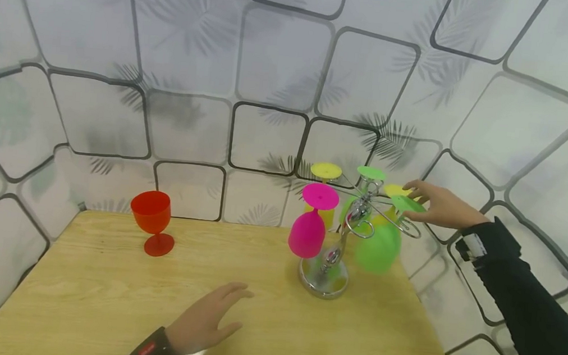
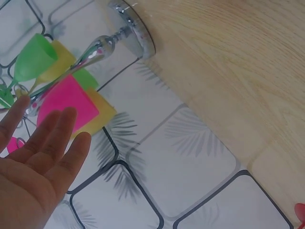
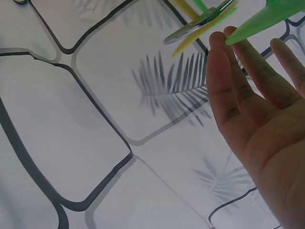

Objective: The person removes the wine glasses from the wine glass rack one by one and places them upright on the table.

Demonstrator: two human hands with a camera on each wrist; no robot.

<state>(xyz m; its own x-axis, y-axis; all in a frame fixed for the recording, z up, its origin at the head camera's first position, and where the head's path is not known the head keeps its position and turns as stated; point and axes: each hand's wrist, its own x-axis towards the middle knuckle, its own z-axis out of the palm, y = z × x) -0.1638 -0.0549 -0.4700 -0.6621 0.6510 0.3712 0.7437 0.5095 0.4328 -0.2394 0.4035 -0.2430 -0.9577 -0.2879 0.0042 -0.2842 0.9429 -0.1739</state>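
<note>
A chrome stemware rack (image 1: 323, 279) stands on the table, with plastic goblets hanging upside down from its wire loops. At its right side hangs a green goblet (image 1: 379, 250); my right hand (image 1: 441, 205) pinches the edge of its foot between thumb and fingertips. The right wrist view shows those fingertips at the green edge. On the rack's near left side hangs a pink goblet (image 1: 308, 234), also seen in the left wrist view. My left hand (image 1: 205, 320) is held over the front of the table, fingers extended, touching nothing. A red goblet (image 1: 152, 213) stands upright at the back left.
Two yellow goblets, one with its foot (image 1: 326, 170) at the rack's back left, and another green goblet (image 1: 371, 173) hang behind. The wooden table (image 1: 101, 297) meets patterned wall covering (image 1: 187, 129) at the back and right.
</note>
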